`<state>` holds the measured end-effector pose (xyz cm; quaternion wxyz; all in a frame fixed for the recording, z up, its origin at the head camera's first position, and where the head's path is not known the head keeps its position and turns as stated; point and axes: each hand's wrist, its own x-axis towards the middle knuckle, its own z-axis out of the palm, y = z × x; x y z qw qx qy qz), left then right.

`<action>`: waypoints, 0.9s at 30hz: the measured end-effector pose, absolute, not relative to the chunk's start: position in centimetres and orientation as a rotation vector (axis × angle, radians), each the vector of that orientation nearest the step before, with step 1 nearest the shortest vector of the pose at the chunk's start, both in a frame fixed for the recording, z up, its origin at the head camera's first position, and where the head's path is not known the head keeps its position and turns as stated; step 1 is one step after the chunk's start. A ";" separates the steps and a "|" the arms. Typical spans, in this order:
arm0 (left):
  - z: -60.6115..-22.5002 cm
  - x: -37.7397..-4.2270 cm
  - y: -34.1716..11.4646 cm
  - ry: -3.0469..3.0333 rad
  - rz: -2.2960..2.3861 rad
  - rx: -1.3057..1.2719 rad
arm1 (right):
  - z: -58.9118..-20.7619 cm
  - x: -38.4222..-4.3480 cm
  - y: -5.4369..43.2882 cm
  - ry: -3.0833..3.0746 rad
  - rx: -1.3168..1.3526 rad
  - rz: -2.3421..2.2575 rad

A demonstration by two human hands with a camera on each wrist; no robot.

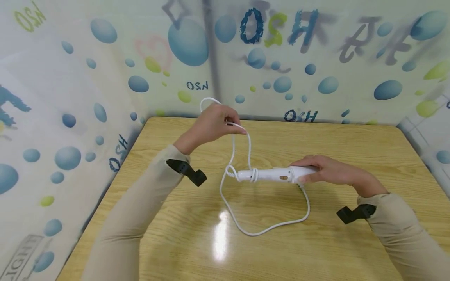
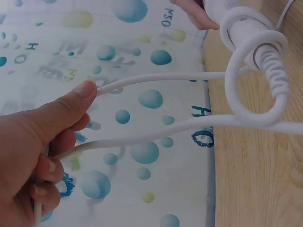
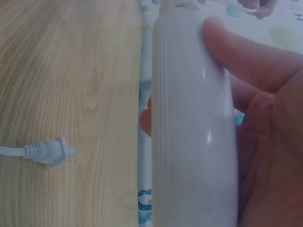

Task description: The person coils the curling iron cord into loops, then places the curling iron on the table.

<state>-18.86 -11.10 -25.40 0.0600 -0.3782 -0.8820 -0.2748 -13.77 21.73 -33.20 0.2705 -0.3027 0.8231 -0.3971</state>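
Observation:
A white hair styling iron [image 1: 272,174] lies crosswise in front of me, held by its wider right end in my right hand [image 1: 327,169]. Thumb and fingers grip opposite sides of its smooth barrel [image 3: 194,118] in the right wrist view. My left hand [image 1: 214,123] is raised toward the back wall and pinches the white power cord [image 1: 249,150] between thumb and forefinger. Another stretch of cord [image 2: 142,141] runs through its curled lower fingers. Turns of cord [image 2: 236,35] wrap round the iron's tail end, beside the ribbed cord sleeve [image 2: 277,78].
The rest of the cord [image 1: 258,234] forms a wide loop on the wooden table [image 1: 168,242]. Its two-pin plug [image 3: 49,152] lies near the iron's right end. Patterned wall covering [image 1: 253,97] borders the table behind and on the left.

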 end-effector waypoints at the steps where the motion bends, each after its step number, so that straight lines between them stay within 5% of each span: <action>1: -25.3 -18.8 -11.2 -2.673 -0.815 -1.144 | -33.2 -13.8 21.8 2.218 -0.809 -1.073; 27: -24.9 -16.3 -7.9 -2.644 -0.508 -1.249 | -33.7 -14.2 20.2 2.426 -0.938 -0.913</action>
